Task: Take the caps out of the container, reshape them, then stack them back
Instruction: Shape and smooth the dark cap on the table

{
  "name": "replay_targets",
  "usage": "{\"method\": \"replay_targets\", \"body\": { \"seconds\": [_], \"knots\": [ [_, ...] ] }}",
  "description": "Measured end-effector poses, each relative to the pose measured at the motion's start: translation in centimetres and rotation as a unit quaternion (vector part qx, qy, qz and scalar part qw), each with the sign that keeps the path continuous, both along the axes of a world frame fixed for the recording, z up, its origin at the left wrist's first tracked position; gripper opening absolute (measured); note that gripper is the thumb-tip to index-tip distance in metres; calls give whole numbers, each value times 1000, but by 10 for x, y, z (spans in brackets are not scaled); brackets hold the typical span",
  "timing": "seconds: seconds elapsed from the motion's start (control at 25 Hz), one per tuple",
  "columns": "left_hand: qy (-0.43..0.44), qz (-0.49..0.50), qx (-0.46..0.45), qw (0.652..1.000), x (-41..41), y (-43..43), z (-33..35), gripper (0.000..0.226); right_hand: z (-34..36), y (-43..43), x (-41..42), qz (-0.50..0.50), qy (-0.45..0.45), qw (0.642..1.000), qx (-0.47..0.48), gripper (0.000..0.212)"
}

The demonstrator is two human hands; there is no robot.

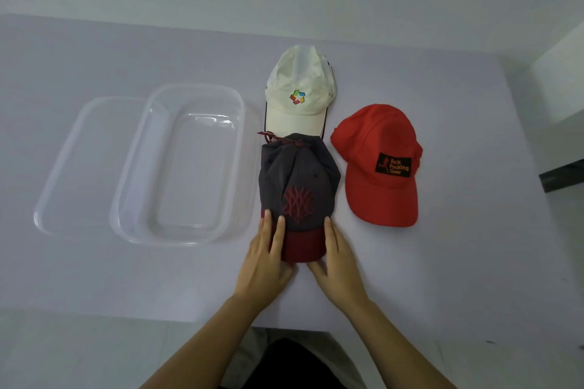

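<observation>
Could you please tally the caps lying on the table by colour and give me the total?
White cap: 1
Red cap: 1
Grey cap with maroon brim: 1
Total: 3 caps

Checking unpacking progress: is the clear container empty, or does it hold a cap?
Empty. Through the clear container only its bare bottom shows; the white cap, red cap and grey cap lie on the table beside it.
</observation>
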State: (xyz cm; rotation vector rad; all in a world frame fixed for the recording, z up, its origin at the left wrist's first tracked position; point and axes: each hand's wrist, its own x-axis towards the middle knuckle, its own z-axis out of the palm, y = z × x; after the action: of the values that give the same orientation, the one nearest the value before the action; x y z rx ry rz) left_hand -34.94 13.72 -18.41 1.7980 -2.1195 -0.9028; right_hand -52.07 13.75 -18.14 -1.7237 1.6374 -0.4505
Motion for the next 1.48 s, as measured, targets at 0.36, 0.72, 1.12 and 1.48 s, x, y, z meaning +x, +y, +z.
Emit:
{"method": "replay_targets", "body": {
  "seconds": [0.36, 0.72, 1.12, 1.48],
  "knots": [
    [16, -49, -96, 994, 10, 3, 22, 93, 15, 5, 17, -73, 69, 994, -42, 81],
    [68, -65, -112, 989, 17, -20, 79, 97, 75, -5, 58, -127, 114, 965, -198, 64],
    [194, -84, -151, 966, 16, -31, 131, 69, 125, -17, 58, -122, -146, 980, -61, 54],
    [354, 73, -18, 932, -8, -33, 146, 64, 137, -27, 58, -120, -305, 939, -104, 61]
  ]
}}
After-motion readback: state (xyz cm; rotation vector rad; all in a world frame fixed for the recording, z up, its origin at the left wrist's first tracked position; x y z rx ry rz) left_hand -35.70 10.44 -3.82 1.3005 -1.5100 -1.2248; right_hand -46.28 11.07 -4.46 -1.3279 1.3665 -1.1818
